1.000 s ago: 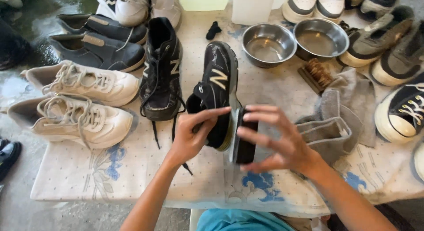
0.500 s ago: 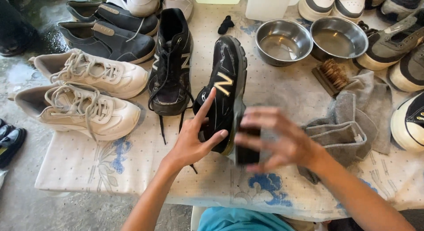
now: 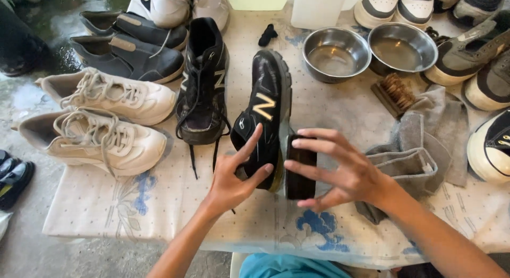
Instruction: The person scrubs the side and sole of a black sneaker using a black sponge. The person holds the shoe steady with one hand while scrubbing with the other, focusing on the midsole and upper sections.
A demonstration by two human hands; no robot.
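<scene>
Left hand (image 3: 231,174): resting against the heel end of the black sneaker (image 3: 265,116), fingers (image 3: 249,145) spread, forefinger lying up along the shoe's side and thumb pressing at its lower edge; black sneaker lying on its side near the middle of the desk (image 3: 159,203), toe pointing away from the person, pale letter mark on its flank showing; right hand (image 3: 340,169): hovering just right of the shoe, fingers spread and slightly curled, fingertips touching the dark rectangular block (image 3: 300,169) that is standing close against the shoe's sole, though a full grip cannot be told; desk wearing a pale dotted cloth with blue flower prints; second black sneaker (image 3: 203,84) sitting upright just left of the first, laces trailing over the cloth; two cream sneakers (image 3: 106,118) lying further left at the desk's edge; a pair of dark strap shoes (image 3: 133,47) lying behind them; two steel bowls (image 3: 366,49) standing side by side at the far right, well apart from the hands; wooden bristle brush (image 3: 393,93) lying in front of the bowls; grey cloth (image 3: 419,145) bunching up just beyond the right hand; more sneakers crowding the far and right edges; a strip of turquoise fabric (image 3: 287,266) showing at the lower edge of the view.
</scene>
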